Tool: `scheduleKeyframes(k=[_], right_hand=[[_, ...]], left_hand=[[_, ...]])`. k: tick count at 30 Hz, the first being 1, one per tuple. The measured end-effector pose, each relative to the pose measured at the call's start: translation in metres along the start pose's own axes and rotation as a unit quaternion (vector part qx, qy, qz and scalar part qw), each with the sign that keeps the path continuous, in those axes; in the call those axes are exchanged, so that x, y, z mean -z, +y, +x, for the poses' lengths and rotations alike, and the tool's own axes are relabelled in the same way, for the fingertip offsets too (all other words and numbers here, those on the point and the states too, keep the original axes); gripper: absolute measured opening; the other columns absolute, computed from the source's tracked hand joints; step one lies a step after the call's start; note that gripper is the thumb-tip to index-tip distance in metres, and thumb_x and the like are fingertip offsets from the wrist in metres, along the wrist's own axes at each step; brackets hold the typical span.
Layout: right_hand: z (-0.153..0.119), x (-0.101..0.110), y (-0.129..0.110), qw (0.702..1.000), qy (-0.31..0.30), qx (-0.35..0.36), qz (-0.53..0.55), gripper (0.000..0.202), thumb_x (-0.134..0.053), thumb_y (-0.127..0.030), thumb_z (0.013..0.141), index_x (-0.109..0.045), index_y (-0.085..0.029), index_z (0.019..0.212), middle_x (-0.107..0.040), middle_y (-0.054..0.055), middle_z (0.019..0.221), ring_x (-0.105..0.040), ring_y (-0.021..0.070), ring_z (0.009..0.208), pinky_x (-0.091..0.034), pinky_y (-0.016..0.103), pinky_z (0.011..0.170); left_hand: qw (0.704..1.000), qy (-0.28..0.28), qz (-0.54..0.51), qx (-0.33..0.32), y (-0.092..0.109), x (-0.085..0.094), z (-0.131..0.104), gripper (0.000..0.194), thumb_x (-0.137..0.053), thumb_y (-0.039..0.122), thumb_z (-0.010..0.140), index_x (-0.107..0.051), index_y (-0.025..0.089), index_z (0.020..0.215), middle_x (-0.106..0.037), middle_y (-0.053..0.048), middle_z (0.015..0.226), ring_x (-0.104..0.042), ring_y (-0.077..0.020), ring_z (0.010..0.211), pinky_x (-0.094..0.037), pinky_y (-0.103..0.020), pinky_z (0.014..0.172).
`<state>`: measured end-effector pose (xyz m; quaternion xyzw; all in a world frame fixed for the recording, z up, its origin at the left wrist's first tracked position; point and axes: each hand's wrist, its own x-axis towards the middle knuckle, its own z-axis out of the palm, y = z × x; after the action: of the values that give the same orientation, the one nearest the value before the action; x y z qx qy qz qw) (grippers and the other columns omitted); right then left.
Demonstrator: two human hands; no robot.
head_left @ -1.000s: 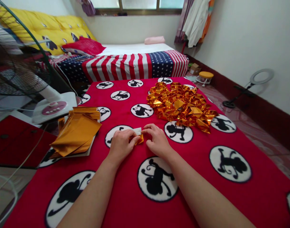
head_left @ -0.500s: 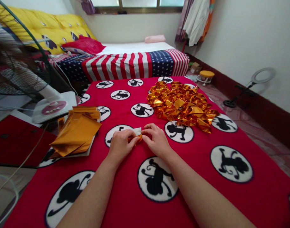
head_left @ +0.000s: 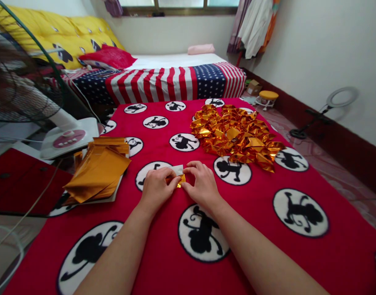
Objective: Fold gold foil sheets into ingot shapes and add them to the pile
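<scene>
I've got the left hand [head_left: 157, 186] nearly closed, thumb pressed toward the curled fingers, with a small gold-and-pale foil-paper piece [head_left: 178, 169] held between them. The right hand [head_left: 204, 184] is part open, its fingers curled and its thumb apart from the index finger, both at the piece's right edge; how firmly they touch it I can't tell. The piece lies at the centre of my dial, low over the red cloth with black monkeys in white circles [head_left: 163, 246]. I take it the left grip steadies it, the cloth backs it from below, and the right fingertips have its free edge to work.

At nine to ten o'clock from the hands sits a loose stack of flat, matte-gold sheets [head_left: 98, 170], probably placed there for an easy reach by the left hand. At one to two o'clock spreads a heap of shiny, creased orange-gold foil shapes [head_left: 233, 133], likely kept off to that side so the two lots don't mix. Beyond the stack, at ten o'clock, stands the white fan base with a pink panel [head_left: 80, 127].

My count: two hands, one piece between them, one stack, one heap, one fan base. Sheets and shapes overlap too much to number.
</scene>
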<state>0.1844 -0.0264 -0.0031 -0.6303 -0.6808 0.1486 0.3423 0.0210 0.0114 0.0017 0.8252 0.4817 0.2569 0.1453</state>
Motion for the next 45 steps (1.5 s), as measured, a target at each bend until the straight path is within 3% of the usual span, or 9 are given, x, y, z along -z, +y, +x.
scheduleKeyframes(k=[17,39,45], right_hand=[[-0.002,0.003,-0.002,1.0,-0.004,0.005,-0.004,0.034,-0.075,-0.022,0.074,-0.062,-0.025,0.105,-0.061,0.003,0.112,-0.054,0.0232,0.104,-0.041,0.04,0.093],[-0.002,0.001,0.003,1.0,-0.009,0.014,0.011,0.019,-0.074,-0.026,0.076,-0.073,-0.027,0.095,-0.061,0.003,0.115,-0.055,0.0229,0.105,-0.042,0.041,0.094],[-0.003,0.0,0.005,1.0,-0.004,0.024,0.002,0.019,-0.074,-0.027,0.076,-0.074,-0.027,0.095,-0.062,0.004,0.116,-0.056,0.0229,0.102,-0.043,0.041,0.093]], left_hand=[[0.999,0.008,-0.025,0.022,-0.002,-0.004,0.002,0.018,-0.066,0.028,0.079,-0.062,0.019,0.065,-0.066,0.001,0.067,-0.057,-0.0125,0.062,-0.038,-0.025,0.062],[0.999,0.004,-0.03,0.031,-0.003,-0.004,0.001,0.017,-0.065,0.03,0.08,-0.064,0.018,0.067,-0.068,-0.001,0.071,-0.058,-0.0138,0.066,-0.04,-0.025,0.064],[0.996,-0.009,-0.061,0.068,-0.01,0.008,-0.004,0.017,-0.071,0.035,0.075,-0.069,0.019,0.076,-0.069,-0.001,0.076,-0.058,-0.0139,0.067,-0.039,-0.024,0.062]])
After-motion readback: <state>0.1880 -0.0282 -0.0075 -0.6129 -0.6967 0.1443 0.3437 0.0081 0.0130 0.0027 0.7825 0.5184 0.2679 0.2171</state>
